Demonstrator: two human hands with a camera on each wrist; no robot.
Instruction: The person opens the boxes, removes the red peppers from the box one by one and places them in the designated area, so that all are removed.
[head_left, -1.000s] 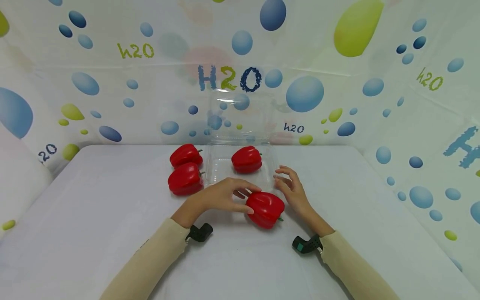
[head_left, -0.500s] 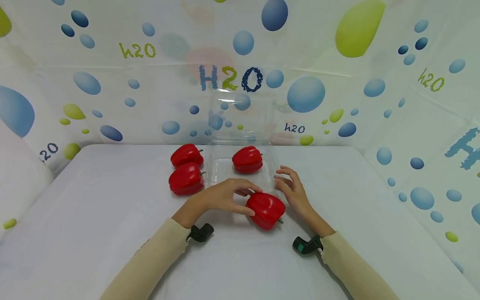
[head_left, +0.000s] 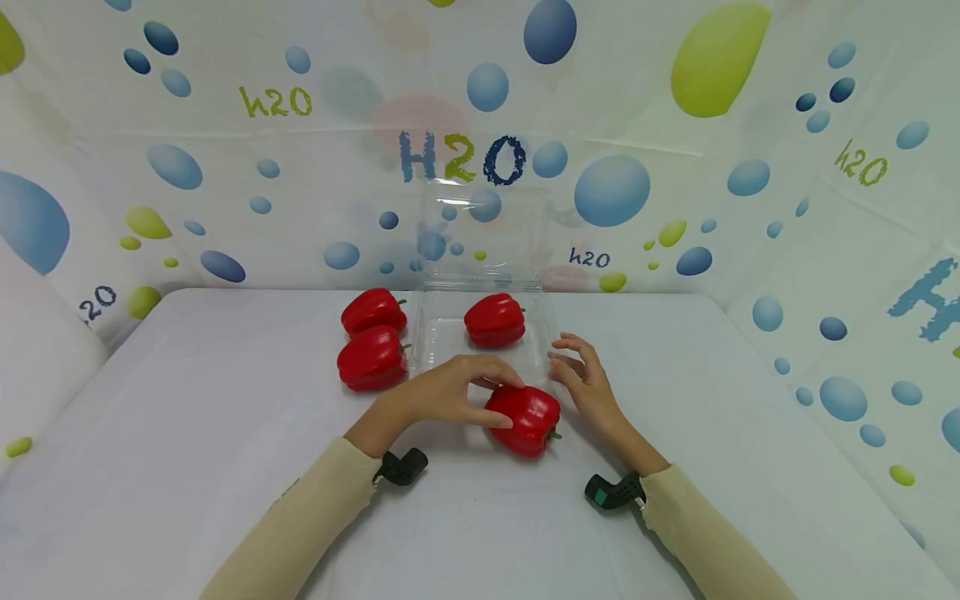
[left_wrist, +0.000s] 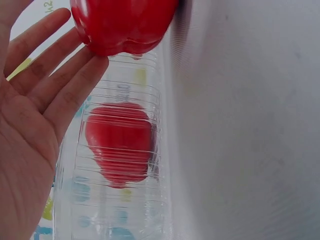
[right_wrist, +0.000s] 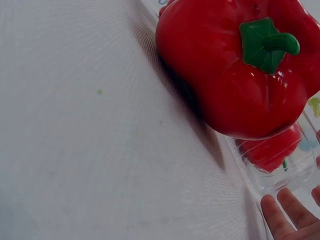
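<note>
My left hand (head_left: 452, 390) holds a glossy red bell pepper (head_left: 528, 422) at its left end, thumb on the near side and fingers on the far side. The pepper's green stem (right_wrist: 270, 45) points right and toward me. In the left wrist view the long fingers (left_wrist: 75, 90) are nearly straight, their tips at the pepper; the thumb is out of sight. Behind it stands a clear plastic clamshell container (head_left: 438, 342), lid raised, with another red bell pepper (head_left: 495, 320) inside. My right hand (head_left: 587, 383) rests beside the container's right edge, fingers loosely bent, holding nothing.
Two more red bell peppers, a near one (head_left: 371, 358) and a far one (head_left: 372, 312), lie left of the container. The upright clear lid (head_left: 483, 229) stands before a printed backdrop (head_left: 300, 167). A white cloth covers the table (head_left: 225, 417).
The pepper in my left hand has shifted slightly left and turned a little, its stem now a bit higher in the head view. My right hand and the container have stayed put.
</note>
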